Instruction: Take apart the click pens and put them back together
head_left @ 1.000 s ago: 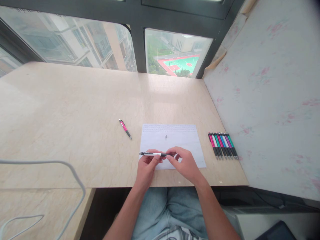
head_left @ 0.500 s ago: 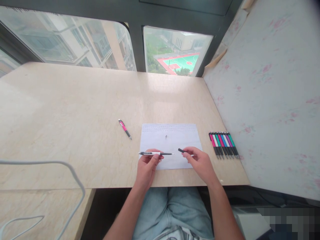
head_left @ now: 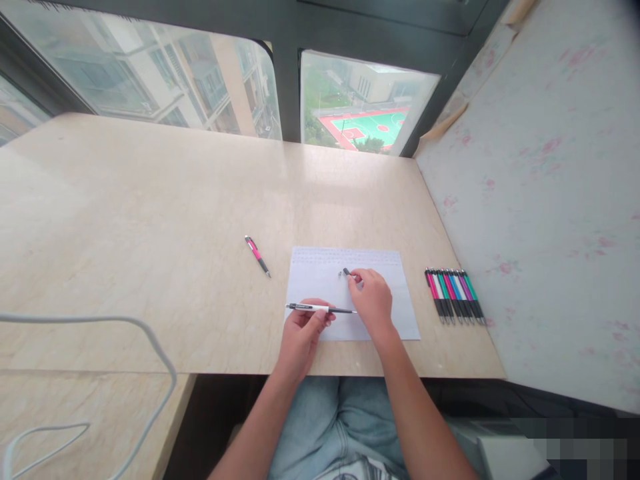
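Note:
My left hand (head_left: 306,328) grips a white and black pen (head_left: 313,307) by its barrel, level above the paper. The pen's front is off, so the thin dark refill with its tip sticks out to the right. Between the fingertips of my right hand (head_left: 371,297) is a short black pen grip (head_left: 346,272), over the upper middle of the white sheet (head_left: 400,320). Just left of that grip, a tiny metal pen tip (head_left: 340,274) lies on the paper. Small faint writing runs along the sheet's top edge.
A pink and black pen (head_left: 257,257) lies left of the paper. Several coloured pens (head_left: 454,297) form a row at the right, by the floral wall (head_left: 545,233). A pale cable (head_left: 150,337) loops over the table's left side. Windows stand behind the table (head_left: 150,200).
My right hand has moved up and left with the black pen grip, close to the small metal tip. My left hand still holds the pen in nearly the same place. The view has shifted slightly.

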The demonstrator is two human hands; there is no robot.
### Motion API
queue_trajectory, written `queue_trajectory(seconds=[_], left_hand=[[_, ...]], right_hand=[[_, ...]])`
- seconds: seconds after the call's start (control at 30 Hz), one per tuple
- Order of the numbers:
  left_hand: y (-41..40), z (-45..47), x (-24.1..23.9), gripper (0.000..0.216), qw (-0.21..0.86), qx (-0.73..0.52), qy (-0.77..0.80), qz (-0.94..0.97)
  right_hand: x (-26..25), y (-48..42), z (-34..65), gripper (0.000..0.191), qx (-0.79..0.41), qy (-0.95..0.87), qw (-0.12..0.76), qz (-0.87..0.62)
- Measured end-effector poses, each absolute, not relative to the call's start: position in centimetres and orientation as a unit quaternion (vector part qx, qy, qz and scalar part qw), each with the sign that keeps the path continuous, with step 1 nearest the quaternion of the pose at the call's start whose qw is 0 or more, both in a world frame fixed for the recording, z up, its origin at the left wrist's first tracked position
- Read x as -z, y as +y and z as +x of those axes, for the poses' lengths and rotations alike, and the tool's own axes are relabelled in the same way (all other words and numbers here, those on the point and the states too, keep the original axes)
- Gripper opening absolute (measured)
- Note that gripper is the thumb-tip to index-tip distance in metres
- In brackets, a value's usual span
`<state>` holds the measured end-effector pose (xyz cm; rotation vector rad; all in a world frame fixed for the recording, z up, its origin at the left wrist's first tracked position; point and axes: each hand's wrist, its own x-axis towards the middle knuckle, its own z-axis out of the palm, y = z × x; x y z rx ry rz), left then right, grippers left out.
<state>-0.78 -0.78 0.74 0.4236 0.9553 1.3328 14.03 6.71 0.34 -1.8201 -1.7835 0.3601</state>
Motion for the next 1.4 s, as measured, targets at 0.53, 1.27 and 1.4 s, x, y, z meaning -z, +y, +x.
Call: queue_trajectory(seconds=[0.53, 1.27, 1.4], left_hand=[[-1.0, -0.8, -0.8, 0.015, 0.637, -0.556, 0.447, 0.293], [-0.9, -0.8, -0.1, 0.019, 0.622, -0.576, 0.452, 0.278], [-0.8, -0.8, 0.0, 0.02, 0.625, -0.586, 0.448, 0.255]], right_hand=[[-4.5, 1.1, 16.0, 0.035, -0.483, -0.645, 0.286, -0.518], [-3.1, -0.9, 16.0, 0.025, -0.4, -0.657, 0.369, -0.521], [-3.0, -0.7, 16.0, 0.014, -0.35, -0.693, 0.381, -0.503]])
